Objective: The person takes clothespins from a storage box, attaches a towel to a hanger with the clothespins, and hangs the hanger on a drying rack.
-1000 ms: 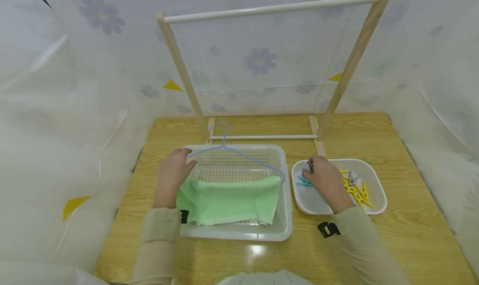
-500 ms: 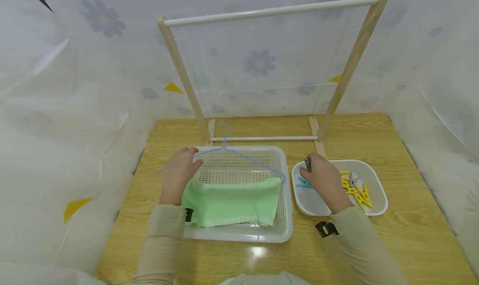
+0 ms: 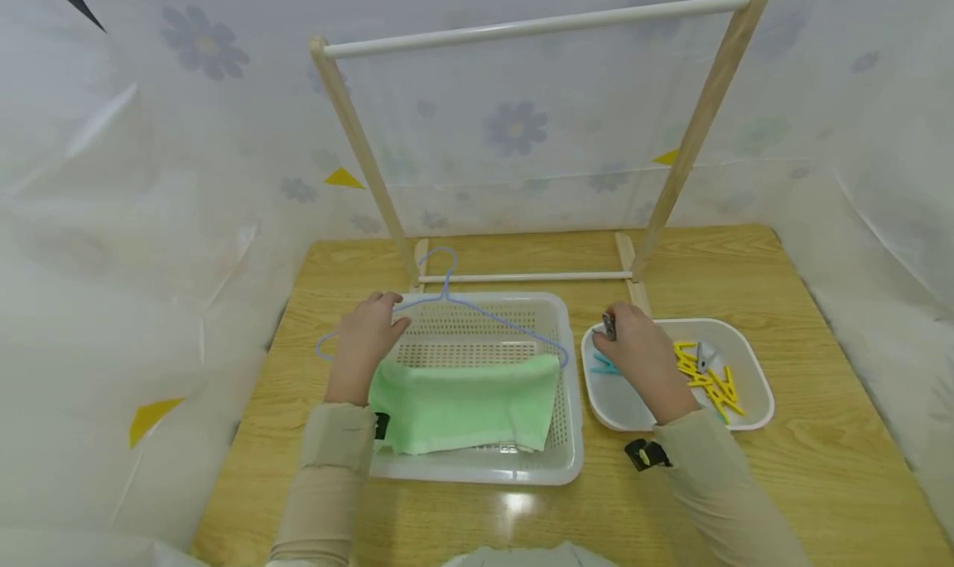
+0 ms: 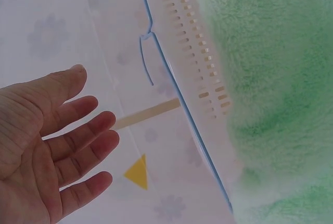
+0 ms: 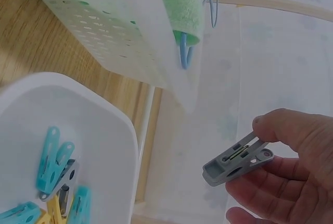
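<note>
A green towel (image 3: 465, 406) lies in the white perforated basket (image 3: 477, 474), draped over a blue wire hanger (image 4: 190, 122). The hanger's hook stands up past the basket's far rim. Above the basket's left side is my left hand (image 3: 365, 343); in the left wrist view its fingers are spread loosely and nothing is in them. My right hand (image 3: 641, 356) is over the left part of a white tub (image 3: 626, 401). Between thumb and fingers it pinches a grey clothespin (image 5: 237, 161), whose jaws are closed.
Several yellow clothespins (image 3: 723, 397) lie in the tub, with teal clothespins (image 5: 52, 166) and grey ones among them. Behind the basket and tub rises a wooden drying rack with a white top bar (image 3: 537, 27). Plastic sheeting with flowers (image 3: 517, 127) surrounds the wooden table (image 3: 835, 434).
My left hand has shifted to the right over the hanger, so the hanger's left end now shows. The right hand keeps its hold on the grey clothespin, moving only slightly left.
</note>
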Demonstrator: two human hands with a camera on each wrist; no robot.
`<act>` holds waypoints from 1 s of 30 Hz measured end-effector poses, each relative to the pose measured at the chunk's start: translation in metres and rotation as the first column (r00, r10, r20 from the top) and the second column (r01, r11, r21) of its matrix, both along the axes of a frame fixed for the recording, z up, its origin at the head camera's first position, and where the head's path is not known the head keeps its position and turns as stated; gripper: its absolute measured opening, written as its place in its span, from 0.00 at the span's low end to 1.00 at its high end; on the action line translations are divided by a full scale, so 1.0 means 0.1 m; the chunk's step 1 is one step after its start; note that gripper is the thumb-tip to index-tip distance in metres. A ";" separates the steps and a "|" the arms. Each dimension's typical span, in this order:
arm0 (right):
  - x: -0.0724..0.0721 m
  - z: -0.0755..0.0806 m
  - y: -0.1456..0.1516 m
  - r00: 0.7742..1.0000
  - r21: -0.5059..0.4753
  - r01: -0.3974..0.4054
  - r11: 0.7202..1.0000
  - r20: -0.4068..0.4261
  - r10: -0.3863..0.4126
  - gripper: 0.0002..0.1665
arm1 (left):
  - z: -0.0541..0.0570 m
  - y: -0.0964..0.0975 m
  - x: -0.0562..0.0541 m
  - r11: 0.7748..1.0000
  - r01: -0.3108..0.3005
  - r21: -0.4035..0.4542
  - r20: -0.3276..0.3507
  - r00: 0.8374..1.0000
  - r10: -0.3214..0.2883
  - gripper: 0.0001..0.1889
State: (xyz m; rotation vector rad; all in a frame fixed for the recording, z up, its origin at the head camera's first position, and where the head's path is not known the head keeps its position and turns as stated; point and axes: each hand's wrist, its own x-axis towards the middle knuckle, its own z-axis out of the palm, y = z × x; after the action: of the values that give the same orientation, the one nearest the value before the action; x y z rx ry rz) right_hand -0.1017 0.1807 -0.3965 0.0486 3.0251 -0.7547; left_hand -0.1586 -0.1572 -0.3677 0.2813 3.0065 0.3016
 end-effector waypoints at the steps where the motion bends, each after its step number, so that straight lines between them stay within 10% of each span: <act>1: 0.00 0.00 0.00 1.000 0.000 0.000 1.000 0.001 0.000 0.21 | 0.00 0.01 -0.01 1.000 0.000 -0.005 0.001 1.000 0.000 0.21; 30: -0.02 0.00 -0.09 0.998 -0.028 -0.033 0.999 -0.045 0.032 0.16 | -0.06 0.23 -0.22 0.998 0.039 -0.057 0.042 0.998 -0.037 0.21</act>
State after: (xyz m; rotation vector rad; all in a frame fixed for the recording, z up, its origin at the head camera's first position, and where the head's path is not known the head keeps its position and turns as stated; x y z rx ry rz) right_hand -0.1040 0.1718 -0.3969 -0.0180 3.0485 -0.8068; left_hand -0.1807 -0.1339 -0.3734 0.3221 2.9595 0.2140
